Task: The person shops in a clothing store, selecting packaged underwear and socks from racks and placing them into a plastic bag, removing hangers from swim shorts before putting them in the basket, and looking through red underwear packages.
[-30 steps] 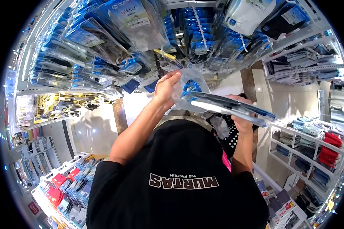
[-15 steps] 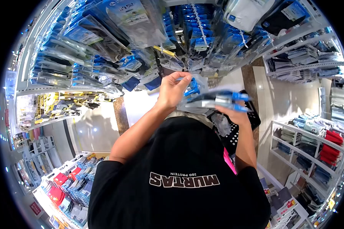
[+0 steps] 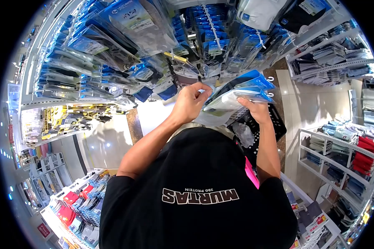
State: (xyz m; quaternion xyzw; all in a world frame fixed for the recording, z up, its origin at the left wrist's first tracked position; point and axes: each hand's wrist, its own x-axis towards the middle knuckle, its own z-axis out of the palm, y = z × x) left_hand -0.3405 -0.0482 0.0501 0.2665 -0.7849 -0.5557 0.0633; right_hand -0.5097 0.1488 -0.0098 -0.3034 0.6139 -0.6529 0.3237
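Observation:
My right hand (image 3: 255, 108) grips several flat clear packages (image 3: 232, 99) with blue header cards and small white hooks at their right end. The packages are fanned and tilted, their faces turned partly up. At their left end, my left hand (image 3: 191, 101) is closed, thumb and fingers pinched together near a clear plastic edge; what lies between its fingertips is too small to make out. Below the packages, a black perforated basket (image 3: 274, 126) holds a crumpled clear plastic bag (image 3: 244, 135).
A rack of hanging blue-carded packages (image 3: 214, 45) stands just beyond my hands, with a yellow tag (image 3: 175, 57) sticking out. Yellow-carded goods (image 3: 66, 120) hang at left. White shelves (image 3: 336, 155) with folded items, some red, stand at right.
The packages have turned from edge-on to showing their faces, and their card ends have swung up. My left hand has shifted slightly right and lower from its earlier place.

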